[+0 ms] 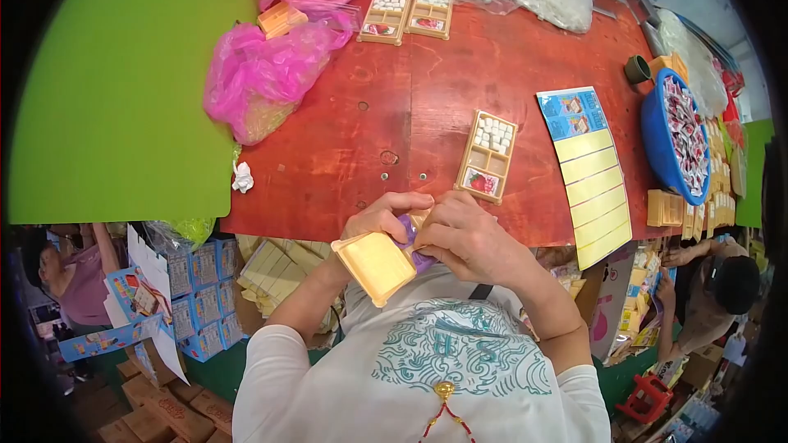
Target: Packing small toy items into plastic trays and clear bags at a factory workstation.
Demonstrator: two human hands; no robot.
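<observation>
At the table's near edge, my left hand (382, 220) is closed around a pale yellow plastic tray (375, 266), which is tilted with its flat face up. My right hand (468, 238) presses against it, fingers pinched on a purple piece (422, 262) that looks like film or a wrapper. The fingers hide most of that piece. Just beyond my hands lies a compartment tray (489, 159) with white marshmallow-like pieces in its far section and a strawberry-printed packet in its near one.
Farther off stand two filled trays (385, 16), beside pink plastic bags (267, 74). A printed card sheet (589, 176) lies to the right, near a blue basin (657, 131) of small packets. White crumpled paper (242, 178) sits at left. People work on both sides.
</observation>
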